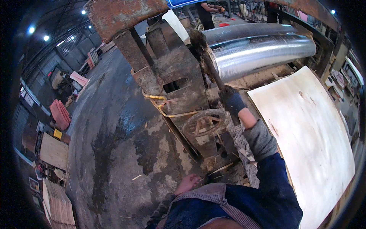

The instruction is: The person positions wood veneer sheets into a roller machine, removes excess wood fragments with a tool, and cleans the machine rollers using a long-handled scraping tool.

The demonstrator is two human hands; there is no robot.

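Observation:
My right hand [233, 100], in a dark glove, reaches forward to the machine's rusty frame [183, 72] at the left end of the shiny metal rollers [263, 51]. Its fingers blend into the dark metal there, so I cannot make out whether they grip anything. To the right of that arm lies a large pale wood veneer sheet [309, 133], stained brown in places. My bare left hand [187, 184] hangs low by my apron [207, 192], fingers loosely bent and nothing visible in them. Between the two hands is a rusty handwheel [204, 123].
A yellow bent bar [164, 108] runs along the machine's side. Wood scraps [221, 168] lie near its base. Stacked boards [57, 202] and pinkish sheets [60, 114] stand at the far left beyond the stained floor [110, 133]. Another person [207, 15] stands behind the rollers.

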